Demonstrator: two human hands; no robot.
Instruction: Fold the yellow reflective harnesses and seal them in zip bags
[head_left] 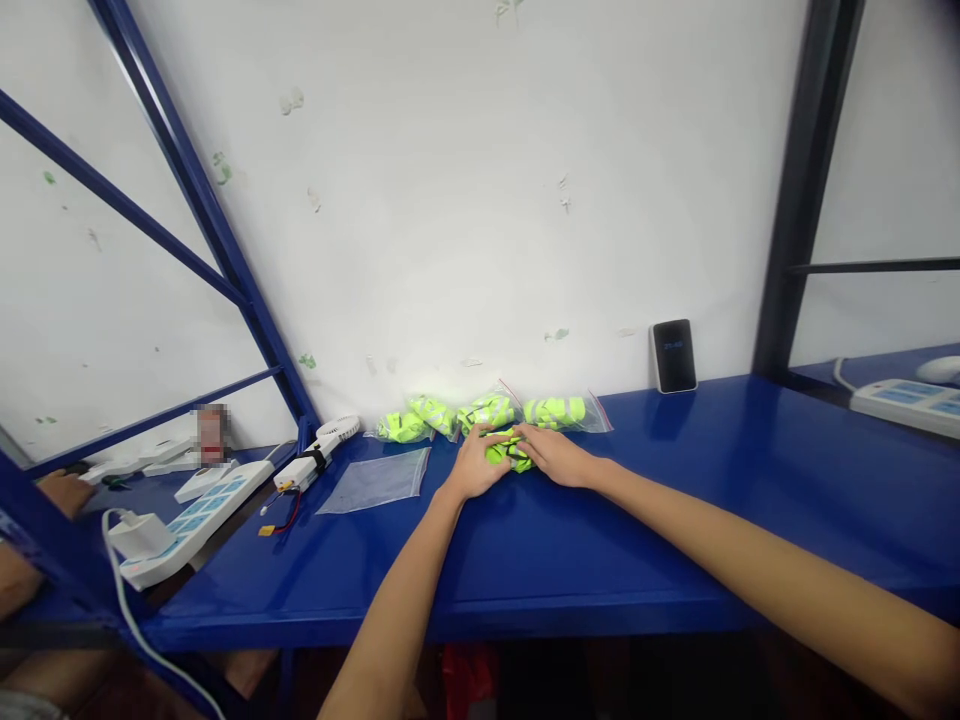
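Observation:
A neon yellow bundle with grey reflective strips, which looks like a rolled-up reflective vest (511, 453), lies on the blue table (585, 540). From its left side my left hand (478, 464) grips it, fingers bent over the top. My right hand (559, 456) presses on it from the right, with the fingers curled onto the cloth. Both hands hide part of the roll. Just behind them, several similar neon rolls in see-through zip bags (555, 411) lie in a row along the wall. A flat see-through zip bag (377, 480) rests left of my left hand.
A small white fan (337, 430) and a white device with loose wires (301, 470) lie to the left. Beyond them is a power strip (202, 520) beside a blue metal post. At the back right stands a small display (674, 356). Another person's hand (66, 492) shows at far left.

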